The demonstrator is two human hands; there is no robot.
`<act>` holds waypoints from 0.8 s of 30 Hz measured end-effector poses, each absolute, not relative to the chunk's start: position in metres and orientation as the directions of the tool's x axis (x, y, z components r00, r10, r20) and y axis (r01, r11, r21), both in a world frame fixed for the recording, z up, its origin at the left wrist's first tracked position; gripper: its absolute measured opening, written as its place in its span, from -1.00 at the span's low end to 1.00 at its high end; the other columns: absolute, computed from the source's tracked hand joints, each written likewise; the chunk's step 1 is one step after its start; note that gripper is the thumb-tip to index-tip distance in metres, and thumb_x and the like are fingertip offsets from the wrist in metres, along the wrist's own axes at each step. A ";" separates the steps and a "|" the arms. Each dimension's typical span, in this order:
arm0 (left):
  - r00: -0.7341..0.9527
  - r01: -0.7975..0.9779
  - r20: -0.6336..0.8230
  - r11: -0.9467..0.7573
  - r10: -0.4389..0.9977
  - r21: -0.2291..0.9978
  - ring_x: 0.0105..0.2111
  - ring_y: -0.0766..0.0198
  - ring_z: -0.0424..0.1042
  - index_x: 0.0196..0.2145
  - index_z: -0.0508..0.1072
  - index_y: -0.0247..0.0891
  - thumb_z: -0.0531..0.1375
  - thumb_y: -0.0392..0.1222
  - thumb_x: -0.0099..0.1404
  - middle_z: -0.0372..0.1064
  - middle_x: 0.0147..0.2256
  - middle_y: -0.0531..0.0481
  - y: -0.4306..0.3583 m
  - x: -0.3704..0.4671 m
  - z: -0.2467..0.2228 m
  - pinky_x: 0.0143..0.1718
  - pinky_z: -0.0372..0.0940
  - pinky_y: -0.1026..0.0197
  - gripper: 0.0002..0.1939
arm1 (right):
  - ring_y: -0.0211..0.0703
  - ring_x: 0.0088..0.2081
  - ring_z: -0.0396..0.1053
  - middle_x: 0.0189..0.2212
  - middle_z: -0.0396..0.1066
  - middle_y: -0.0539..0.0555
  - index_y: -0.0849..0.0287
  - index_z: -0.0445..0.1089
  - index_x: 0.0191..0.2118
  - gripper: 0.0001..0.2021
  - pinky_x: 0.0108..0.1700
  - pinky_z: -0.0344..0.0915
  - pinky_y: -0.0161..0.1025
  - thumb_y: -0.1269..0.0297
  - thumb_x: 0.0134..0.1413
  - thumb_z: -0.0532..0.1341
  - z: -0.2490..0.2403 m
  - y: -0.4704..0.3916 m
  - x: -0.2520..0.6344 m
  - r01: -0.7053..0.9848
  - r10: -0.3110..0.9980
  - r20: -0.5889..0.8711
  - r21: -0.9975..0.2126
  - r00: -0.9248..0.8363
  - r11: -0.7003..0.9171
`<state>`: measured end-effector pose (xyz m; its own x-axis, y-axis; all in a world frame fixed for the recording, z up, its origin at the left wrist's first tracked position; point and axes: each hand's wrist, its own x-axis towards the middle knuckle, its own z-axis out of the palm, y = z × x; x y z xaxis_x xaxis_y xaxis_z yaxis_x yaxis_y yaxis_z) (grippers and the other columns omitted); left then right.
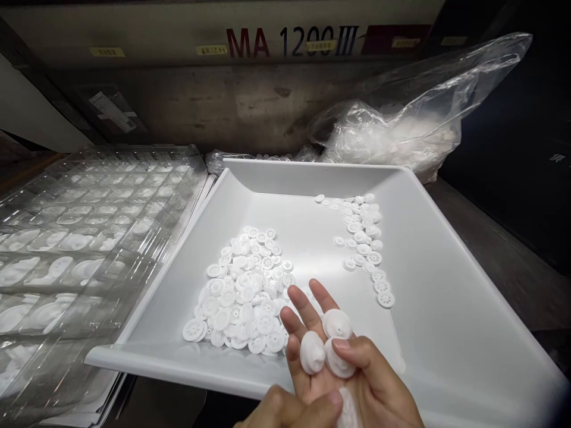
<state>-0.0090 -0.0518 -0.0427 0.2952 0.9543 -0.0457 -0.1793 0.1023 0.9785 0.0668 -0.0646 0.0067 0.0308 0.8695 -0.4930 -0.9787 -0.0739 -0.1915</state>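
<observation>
My right hand [379, 380] is palm up at the bottom centre, fingers stretched over the front rim of a white tray [187, 362]. It holds three white cone-topped plastic gears [312, 352], with the thumb resting on them. My left hand [285, 413] is curled at the frame's lower edge, mostly cut off. Its thumb touches another white gear [347, 410] lying against the right palm. Inside the tray, a pile of flat white gears [245, 297] lies just left of my fingers. A looser line of gears [363, 244] runs along the right.
Stacked clear blister trays [89, 226] with white parts in their pockets lie left of the tray. A clear plastic bag [401, 131] full of white parts sits behind it at right. A machine panel marked MA 1200 III [289, 41] spans the back.
</observation>
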 end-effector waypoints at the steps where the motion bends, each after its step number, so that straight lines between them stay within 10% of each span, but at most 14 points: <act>1: 0.283 -0.268 -0.042 0.120 0.958 0.956 0.16 0.18 0.28 0.02 0.40 0.28 -0.07 -0.30 0.39 0.46 -0.01 0.20 -0.051 0.002 -0.047 0.08 0.32 0.15 -0.52 | -0.16 -0.06 0.45 -0.02 0.46 0.07 0.11 0.46 -0.06 -0.62 -0.03 0.36 -0.29 0.39 -0.08 0.27 0.006 -0.064 0.067 -0.980 0.876 -0.482 -0.187 0.032 -0.067; 6: 0.194 -0.794 0.024 0.142 0.981 0.591 0.19 0.50 0.16 -0.05 0.32 0.57 -0.08 -0.02 0.44 0.20 0.10 0.66 -0.052 0.039 -0.057 0.15 0.16 0.43 -0.65 | -0.13 -0.02 0.42 0.00 0.45 0.05 0.09 0.45 -0.02 -0.51 0.01 0.34 -0.24 0.39 -0.20 0.20 0.004 -0.065 0.067 -0.981 0.884 -0.464 -0.187 0.048 -0.045; 14: 0.131 -0.110 -0.027 0.041 0.991 0.993 0.30 0.07 -0.26 0.26 -0.01 0.21 -0.49 -0.20 0.39 0.08 0.28 0.12 -0.059 0.022 -0.076 0.05 0.22 -0.14 -0.38 | -0.05 0.03 0.38 0.01 0.43 0.13 0.13 0.46 -0.04 -0.61 -0.02 0.34 -0.19 0.11 0.02 0.16 0.007 -0.064 0.069 -0.989 0.884 -0.465 -0.146 0.046 -0.025; 24: 0.340 -0.101 -0.223 0.272 0.914 0.957 0.00 -0.03 0.42 0.03 0.44 0.14 0.09 -0.01 0.28 0.44 -0.04 -0.01 -0.046 -0.014 -0.063 -0.42 0.46 0.19 -0.63 | -0.03 0.13 0.29 0.05 0.39 0.08 0.04 0.42 0.02 -0.56 0.05 0.32 -0.14 0.00 0.06 0.16 -0.003 -0.066 0.068 -0.990 0.791 -0.605 -0.144 0.096 0.010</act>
